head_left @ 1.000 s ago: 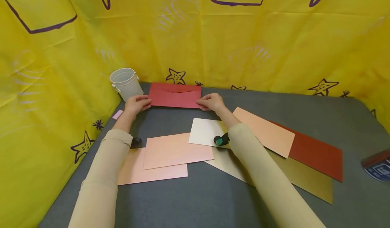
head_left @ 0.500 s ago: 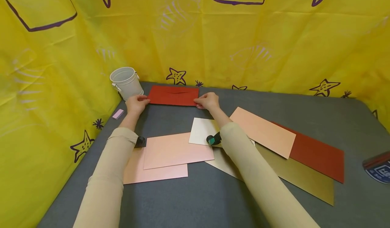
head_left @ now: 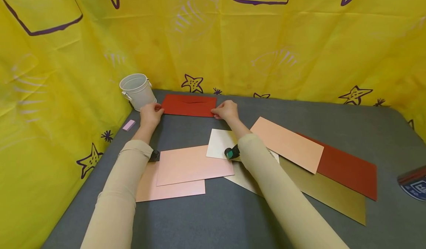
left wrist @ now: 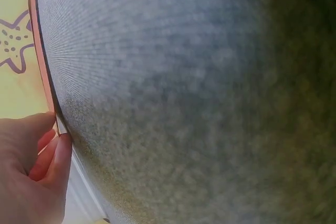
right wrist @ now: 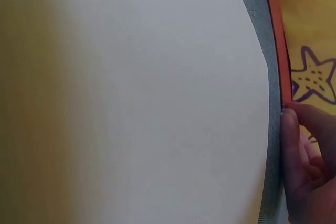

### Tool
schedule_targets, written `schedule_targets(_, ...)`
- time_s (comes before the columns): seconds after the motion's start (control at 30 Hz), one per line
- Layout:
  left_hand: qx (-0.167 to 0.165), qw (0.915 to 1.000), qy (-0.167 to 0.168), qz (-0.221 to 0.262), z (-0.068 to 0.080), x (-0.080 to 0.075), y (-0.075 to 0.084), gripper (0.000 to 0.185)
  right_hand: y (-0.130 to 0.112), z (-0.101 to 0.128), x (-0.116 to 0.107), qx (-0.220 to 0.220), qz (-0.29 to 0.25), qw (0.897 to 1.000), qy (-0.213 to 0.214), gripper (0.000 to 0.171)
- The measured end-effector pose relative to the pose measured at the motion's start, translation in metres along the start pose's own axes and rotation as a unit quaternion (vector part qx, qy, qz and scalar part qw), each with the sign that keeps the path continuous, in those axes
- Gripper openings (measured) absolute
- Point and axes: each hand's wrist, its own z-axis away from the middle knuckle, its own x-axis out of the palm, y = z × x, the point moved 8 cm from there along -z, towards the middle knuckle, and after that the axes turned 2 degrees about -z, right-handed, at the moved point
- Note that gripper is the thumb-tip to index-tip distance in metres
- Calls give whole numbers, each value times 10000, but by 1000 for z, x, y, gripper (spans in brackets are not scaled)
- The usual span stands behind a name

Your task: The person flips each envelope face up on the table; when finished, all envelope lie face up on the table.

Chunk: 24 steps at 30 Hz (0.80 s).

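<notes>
A red envelope (head_left: 189, 108) with a curved flap line lies near the back of the table in the head view, beside the bucket. My left hand (head_left: 150, 116) pinches its near left corner between thumb and fingers. At the near right corner, my right hand (head_left: 227, 110) pinches it the same way. The left wrist view shows the envelope as a thin edge (left wrist: 43, 72) between thumb and finger. In the right wrist view, its red edge (right wrist: 282, 51) runs up from the right fingertips, past a large white envelope (right wrist: 178, 98).
Pink envelopes (head_left: 194, 166) overlap in front. To the right lie a peach envelope (head_left: 287, 143), a dark red one (head_left: 349, 167) and a gold one (head_left: 336, 193). A white bucket (head_left: 138, 92) stands back left, a small pink block (head_left: 128, 125) near it. A round tin (head_left: 412, 182) sits far right.
The red envelope has tilted down flatter, and its colour looks brighter. Both hands came along with it, the right one shifting slightly left. Over the last half second little has moved.
</notes>
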Motion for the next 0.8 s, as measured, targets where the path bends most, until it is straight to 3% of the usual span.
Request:
schedule_targets(0.3, 664, 9946, -204, -771, 1, 7, 13, 18, -7, 12, -4, -605, 1048, 9927, 0, 19)
schedule_targets(0.5, 504, 9907, -491, -1165, 5, 9, 20, 22, -7, 18, -17, -587, 698, 9937, -658, 27)
schedule_targets(0.63, 372, 9853, -863, -1426, 11, 15, 28, 29, -9, 31, -38, -775, 478, 9908, -1000, 34)
schedule_targets(0.8, 850, 9855, -1000, -1072, 20, 28, 63, 40, -14, 57, -84, -1330, 610, 9851, -900, 37)
